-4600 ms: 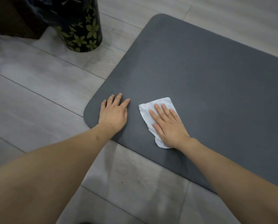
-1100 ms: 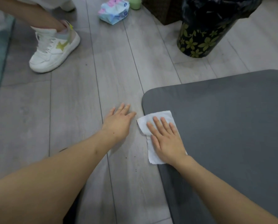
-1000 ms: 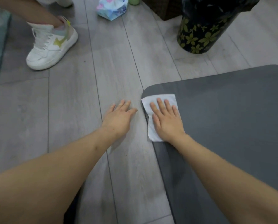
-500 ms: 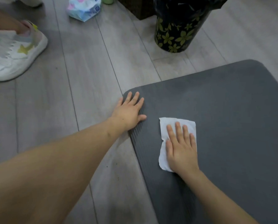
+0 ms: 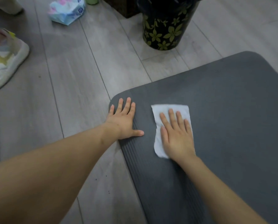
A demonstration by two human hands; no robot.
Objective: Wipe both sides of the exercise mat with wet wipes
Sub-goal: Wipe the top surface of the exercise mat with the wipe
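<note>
left hand (image 5: 122, 120): flat on mat (image 5: 224, 110) corner, fingers straight
right hand (image 5: 177, 135): flat too, pressing wipe (image 5: 157, 113) onto mat

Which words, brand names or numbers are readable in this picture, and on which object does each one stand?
None can be read.
Light blue and pink soft wipes packet on the floor: a dark blue label with print, too blurred to read.
Black bin with yellow-green flowers: pattern only, no text.
White sneaker: a yellow star, no text.
</note>
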